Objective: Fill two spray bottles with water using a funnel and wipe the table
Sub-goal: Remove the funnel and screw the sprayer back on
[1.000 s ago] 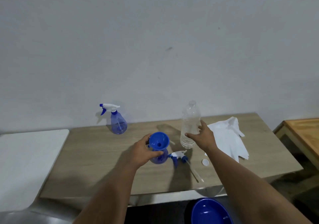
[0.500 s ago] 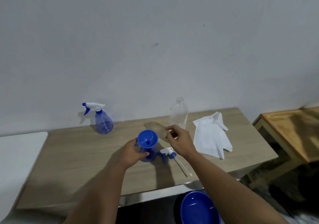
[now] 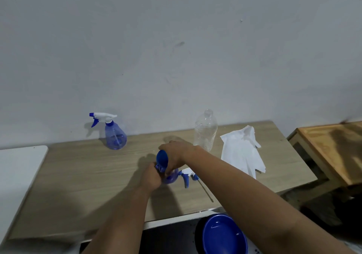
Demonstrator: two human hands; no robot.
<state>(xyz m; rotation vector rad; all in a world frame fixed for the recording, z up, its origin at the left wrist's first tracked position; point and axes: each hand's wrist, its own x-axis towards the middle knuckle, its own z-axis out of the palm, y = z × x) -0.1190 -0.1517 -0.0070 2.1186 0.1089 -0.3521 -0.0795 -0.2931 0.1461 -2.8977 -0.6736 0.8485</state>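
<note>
mostly wood-grain table [image 3: 78, 175] against grey wall [image 3: 176, 48]; left hand [image 3: 149, 177] grips bottle [image 3: 172, 176], right hand [image 3: 174, 154] funnel [image 3: 162, 158].

There is 1 view, from a camera worn on the person's head. It faces forward and slightly down across the wooden table [image 3: 82, 177] toward the grey wall [image 3: 156, 48], which fills the upper half. Both forearms reach in from the bottom edge, close to the lens. The table's far edge meets the wall.
</note>
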